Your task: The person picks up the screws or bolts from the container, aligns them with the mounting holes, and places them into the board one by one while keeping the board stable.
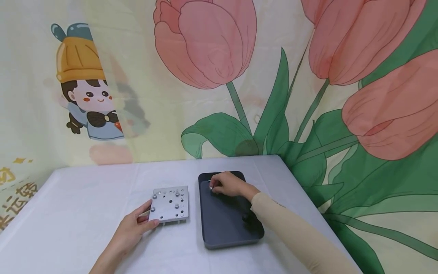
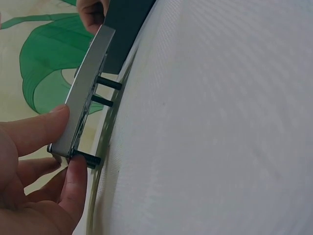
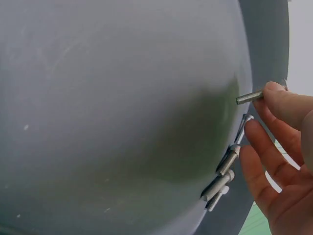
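My left hand (image 1: 131,229) holds a square silver metal plate (image 1: 167,211) by its left edge, fingers and thumb at its near corner. Several bolt heads and open holes show on its top face. In the left wrist view, threaded bolt shafts (image 2: 108,82) stick out from its underside, a fingertip against the lowest one. Over the far end of a dark tray (image 1: 226,241), my right hand (image 1: 230,184) pinches a bolt (image 3: 250,97) between thumb and forefinger. Several more bolts (image 3: 228,161) lie along the tray wall beside the other fingertips.
The plate and tray are side by side on a table with a white cloth (image 1: 85,213). Behind the table hangs a backdrop (image 1: 164,125) printed with tulips and a cartoon figure.
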Available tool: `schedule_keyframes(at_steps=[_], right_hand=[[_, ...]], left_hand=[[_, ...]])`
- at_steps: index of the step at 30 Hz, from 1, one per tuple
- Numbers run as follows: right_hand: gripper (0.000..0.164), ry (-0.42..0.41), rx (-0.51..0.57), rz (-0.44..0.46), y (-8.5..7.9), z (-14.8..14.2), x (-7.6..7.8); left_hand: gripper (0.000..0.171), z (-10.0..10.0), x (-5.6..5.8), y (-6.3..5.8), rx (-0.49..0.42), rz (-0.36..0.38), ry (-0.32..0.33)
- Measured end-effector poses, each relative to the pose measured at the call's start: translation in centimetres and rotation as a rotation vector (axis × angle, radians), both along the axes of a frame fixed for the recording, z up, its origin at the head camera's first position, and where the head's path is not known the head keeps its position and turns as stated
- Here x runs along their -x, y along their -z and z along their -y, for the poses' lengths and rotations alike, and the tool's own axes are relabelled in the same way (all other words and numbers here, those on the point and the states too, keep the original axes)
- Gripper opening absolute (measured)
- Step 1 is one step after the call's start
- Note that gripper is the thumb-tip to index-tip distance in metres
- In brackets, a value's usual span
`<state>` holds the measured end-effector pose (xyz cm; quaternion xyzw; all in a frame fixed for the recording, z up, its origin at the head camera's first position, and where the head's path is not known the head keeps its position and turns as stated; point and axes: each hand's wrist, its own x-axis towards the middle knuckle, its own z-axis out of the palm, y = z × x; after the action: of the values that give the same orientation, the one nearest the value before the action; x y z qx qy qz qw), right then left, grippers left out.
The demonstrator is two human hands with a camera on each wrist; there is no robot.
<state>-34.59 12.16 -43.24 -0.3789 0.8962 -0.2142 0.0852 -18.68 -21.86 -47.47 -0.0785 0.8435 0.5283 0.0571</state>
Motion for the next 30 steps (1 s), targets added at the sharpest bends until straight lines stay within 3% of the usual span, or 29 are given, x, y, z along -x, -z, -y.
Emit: schedule_keyframes(at_steps=[12,19,30], right_hand=[[0.006,0.077,0.154,0.002,-0.7,2.1,-0.1],[0.007,0.125,0.289,0.004,-1.2,4.8,-0.6],[0.007,0.143,0.393,0.043,-1.7,9.1,-1.6]], left_hand=[[0.09,0.2,-0.2,0.2,-0.01,-0.008,-0.004],[0.09,0.1,-0.2,0.1,-0.014,-0.003,0.0],[0.09,0.1,-0.2,0.2,-0.009,-0.013,-0.004]])
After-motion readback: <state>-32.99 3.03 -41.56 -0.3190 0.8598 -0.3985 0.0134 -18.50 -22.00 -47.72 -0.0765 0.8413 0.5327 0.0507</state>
